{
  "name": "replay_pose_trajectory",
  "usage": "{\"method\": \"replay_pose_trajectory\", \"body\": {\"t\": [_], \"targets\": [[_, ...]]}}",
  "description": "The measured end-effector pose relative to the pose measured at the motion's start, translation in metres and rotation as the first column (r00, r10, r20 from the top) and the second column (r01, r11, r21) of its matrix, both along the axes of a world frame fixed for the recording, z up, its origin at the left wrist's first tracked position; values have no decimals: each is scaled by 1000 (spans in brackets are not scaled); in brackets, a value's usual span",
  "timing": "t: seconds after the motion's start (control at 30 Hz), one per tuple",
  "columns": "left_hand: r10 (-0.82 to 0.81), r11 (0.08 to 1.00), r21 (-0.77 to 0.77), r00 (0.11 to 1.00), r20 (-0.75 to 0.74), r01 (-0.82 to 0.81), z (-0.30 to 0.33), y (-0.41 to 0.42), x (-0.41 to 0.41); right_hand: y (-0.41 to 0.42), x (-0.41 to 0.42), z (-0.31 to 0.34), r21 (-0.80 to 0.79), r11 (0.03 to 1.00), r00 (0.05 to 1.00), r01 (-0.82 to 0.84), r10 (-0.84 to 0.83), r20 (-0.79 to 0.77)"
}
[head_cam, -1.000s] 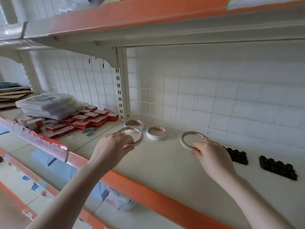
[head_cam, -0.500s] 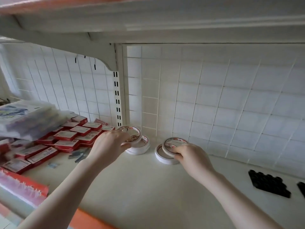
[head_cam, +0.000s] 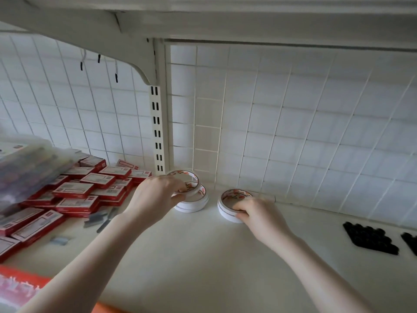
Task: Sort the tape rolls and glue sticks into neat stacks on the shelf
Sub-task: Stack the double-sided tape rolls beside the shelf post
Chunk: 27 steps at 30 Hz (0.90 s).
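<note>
At the centre of the frame, against the tiled back wall (head_cam: 293, 123), you have two small piles of white tape rolls on the shelf (head_cam: 203, 256). Your left hand (head_cam: 155, 197) pinches a thin tape roll (head_cam: 188, 177) by its near rim, fingers curled over it, and holds it tilted just above the left stack of rolls (head_cam: 194, 203), which sits beside the foot of the slotted upright post (head_cam: 157, 132). The held roll overlaps the stack from this view; whether its lower edge touches the stack you cannot tell.

A little to the right, your right hand (head_cam: 257, 213) is curled round the near side of the right stack of rolls (head_cam: 228, 207), thumb at its lower edge and fingers over the top rim. That stack shows two rolls lying flat, one upon the other, with red print visible inside the core. The two stacks are near each other but apart.

Towards the left of the frame lie many red and white boxes (head_cam: 85, 190), stacked loosely in rows, with a clear plastic package (head_cam: 24, 163) on top of them at the far left. Small grey metal strips (head_cam: 96, 219) lie on the shelf just in front of the boxes. At the right edge sit black clustered pieces (head_cam: 370, 239), well apart from the tape. The orange shelf edge (head_cam: 20, 274) shows at lower left.
</note>
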<state>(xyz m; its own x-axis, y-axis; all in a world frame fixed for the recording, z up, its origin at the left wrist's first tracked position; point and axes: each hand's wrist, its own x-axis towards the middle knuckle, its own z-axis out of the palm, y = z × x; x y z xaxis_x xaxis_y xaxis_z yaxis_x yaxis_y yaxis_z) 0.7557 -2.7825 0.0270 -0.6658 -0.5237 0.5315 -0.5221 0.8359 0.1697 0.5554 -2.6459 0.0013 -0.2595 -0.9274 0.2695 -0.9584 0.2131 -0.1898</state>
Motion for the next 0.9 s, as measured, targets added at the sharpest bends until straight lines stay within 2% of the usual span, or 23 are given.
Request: {"method": "replay_pose_trajectory", "body": {"t": [0.33, 0.57, 0.9], "targets": [[-29, 1000, -4, 999, -19, 29, -5, -4, 3, -2, 1, -6, 15, 999, 999, 29, -29, 32], [-35, 999, 17, 998, 49, 34, -10, -8, -4, -2, -1, -8, -3, 1000, 999, 25, -25, 35], [-47, 998, 53, 993, 104, 41, -24, -17, -19, 12, -16, 4, -144, 988, 998, 62, -57, 35]]}}
